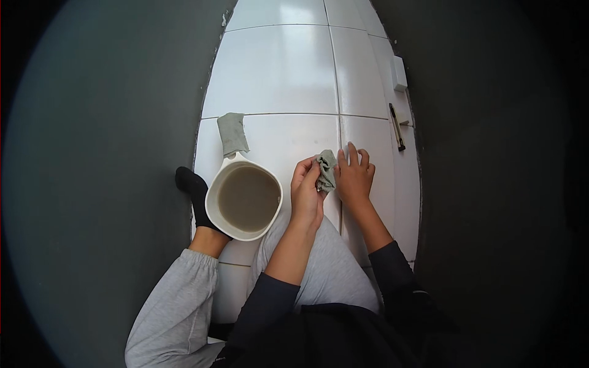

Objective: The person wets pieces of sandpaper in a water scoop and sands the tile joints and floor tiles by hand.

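Note:
My left hand (307,193) is closed on a crumpled grey-green cloth (326,170), pinched between thumb and fingers. Just right of the cloth is my right hand (356,178), palm down over the white tiles, its fingers apart and nothing seen in it. To the left of both hands stands a white container (274,227) holding murky brownish liquid (248,197). A second grey-green cloth (232,133) lies flat at the container's upper edge, over its handle.
White tiles (276,70) run between dark grey walls on both sides. Along the right edge are a small white block (399,73) and a black-ended tool (397,127). My black-socked foot (195,193) is beside the container.

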`<state>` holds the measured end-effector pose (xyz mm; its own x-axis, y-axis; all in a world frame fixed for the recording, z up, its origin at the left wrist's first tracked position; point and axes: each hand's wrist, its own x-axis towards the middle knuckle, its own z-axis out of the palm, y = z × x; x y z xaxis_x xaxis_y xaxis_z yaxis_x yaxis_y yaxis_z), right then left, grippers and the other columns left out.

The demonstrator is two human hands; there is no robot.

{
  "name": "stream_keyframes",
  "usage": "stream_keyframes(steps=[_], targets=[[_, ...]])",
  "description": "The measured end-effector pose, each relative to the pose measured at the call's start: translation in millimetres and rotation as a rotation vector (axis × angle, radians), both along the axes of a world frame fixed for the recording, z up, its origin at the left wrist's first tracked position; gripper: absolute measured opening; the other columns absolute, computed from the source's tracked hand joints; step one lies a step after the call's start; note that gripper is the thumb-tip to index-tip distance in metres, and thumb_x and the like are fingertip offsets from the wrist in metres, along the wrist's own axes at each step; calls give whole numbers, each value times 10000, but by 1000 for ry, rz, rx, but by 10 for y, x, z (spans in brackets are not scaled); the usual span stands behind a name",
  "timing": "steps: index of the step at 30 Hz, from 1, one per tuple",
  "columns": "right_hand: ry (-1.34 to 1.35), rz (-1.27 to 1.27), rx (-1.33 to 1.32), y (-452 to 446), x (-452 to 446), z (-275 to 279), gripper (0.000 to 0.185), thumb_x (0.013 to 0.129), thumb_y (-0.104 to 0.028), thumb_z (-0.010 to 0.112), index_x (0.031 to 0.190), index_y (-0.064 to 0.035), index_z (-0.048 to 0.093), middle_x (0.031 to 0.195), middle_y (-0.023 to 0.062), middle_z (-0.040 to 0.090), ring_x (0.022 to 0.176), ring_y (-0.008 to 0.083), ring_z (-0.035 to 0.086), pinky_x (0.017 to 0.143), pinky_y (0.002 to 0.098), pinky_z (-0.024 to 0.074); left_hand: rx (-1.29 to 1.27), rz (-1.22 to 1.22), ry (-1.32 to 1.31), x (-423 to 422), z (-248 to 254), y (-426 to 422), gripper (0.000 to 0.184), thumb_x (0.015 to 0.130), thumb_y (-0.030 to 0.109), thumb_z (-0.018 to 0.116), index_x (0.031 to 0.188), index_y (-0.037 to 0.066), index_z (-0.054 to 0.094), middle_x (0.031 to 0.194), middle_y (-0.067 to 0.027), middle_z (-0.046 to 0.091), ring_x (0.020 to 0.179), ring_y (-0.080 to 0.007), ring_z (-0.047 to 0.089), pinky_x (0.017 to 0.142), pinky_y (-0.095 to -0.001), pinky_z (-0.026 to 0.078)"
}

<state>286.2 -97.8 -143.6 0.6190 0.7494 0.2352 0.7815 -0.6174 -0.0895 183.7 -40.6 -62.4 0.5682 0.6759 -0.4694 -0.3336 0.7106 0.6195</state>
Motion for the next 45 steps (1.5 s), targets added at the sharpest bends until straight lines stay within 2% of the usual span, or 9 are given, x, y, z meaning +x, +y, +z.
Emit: stream_keyframes(steps=[6,8,18,20,21,24,26,35,45], targets=[[-15,-36,62,296,188,15,351,847,-313,549,1124,-105,606,1321,43,426,1184,251,347,842,396,325,22,-5,6,-32,-11,26,152,932,177,446,1058,109,498,1036,-8,567,912,-99,529,769,-277,432],[93,-56,-4,246,145,108,349,847,-307,548,1122,-99,607,1324,45,425,1186,256,343,845,400,324,20,4,7,-19,17,46,153,932,176,445,1058,109,498,1034,-7,568,909,-98,528,769,-276,432],[-31,-48,34,326,208,-36,339,858,-306,533,1110,-96,615,1344,45,420,1206,257,324,855,408,311,13,-2,0,-33,-44,24,157,927,172,460,1064,103,493,1045,-18,566,920,-97,531,769,-277,438],[-42,-39,10,308,213,-28,375,738,-217,643,1099,-125,606,1352,56,407,1200,263,340,851,409,335,14,9,-3,-30,-22,44,159,928,171,459,1067,102,493,1048,-21,566,925,-99,531,772,-277,439],[-49,-34,11,257,157,25,375,738,-217,643,1099,-125,606,1352,56,407,1200,263,340,851,409,335,8,18,-7,-21,-15,45,159,928,170,459,1067,101,495,1048,-23,567,927,-100,532,775,-278,440],[-4,-2,-70,78,-3,86,336,770,-220,624,1092,-124,609,1352,57,410,1203,265,338,857,417,330,-8,21,-11,6,-32,34,159,927,168,461,1066,100,496,1047,-24,568,929,-101,533,779,-284,441],[-41,3,-25,58,-8,50,326,850,-314,550,1080,-99,635,1357,38,407,1205,252,328,850,415,307,-15,5,1,3,-62,2,158,927,166,461,1066,100,495,1047,-23,568,929,-102,533,780,-287,440],[13,-26,-84,14,-65,89,317,841,-297,563,1102,-125,612,1360,43,408,1218,265,330,874,421,320,-36,64,-34,-13,2,48,172,930,155,473,1064,52,505,1030,-47,544,923,-111,538,770,-261,468],[-50,-38,-15,110,3,30,362,847,-320,546,1122,-93,607,1374,42,388,1201,242,333,860,426,302,22,10,15,-28,55,35,153,927,162,456,1060,102,501,1030,-14,573,912,-95,532,764,-272,429]])
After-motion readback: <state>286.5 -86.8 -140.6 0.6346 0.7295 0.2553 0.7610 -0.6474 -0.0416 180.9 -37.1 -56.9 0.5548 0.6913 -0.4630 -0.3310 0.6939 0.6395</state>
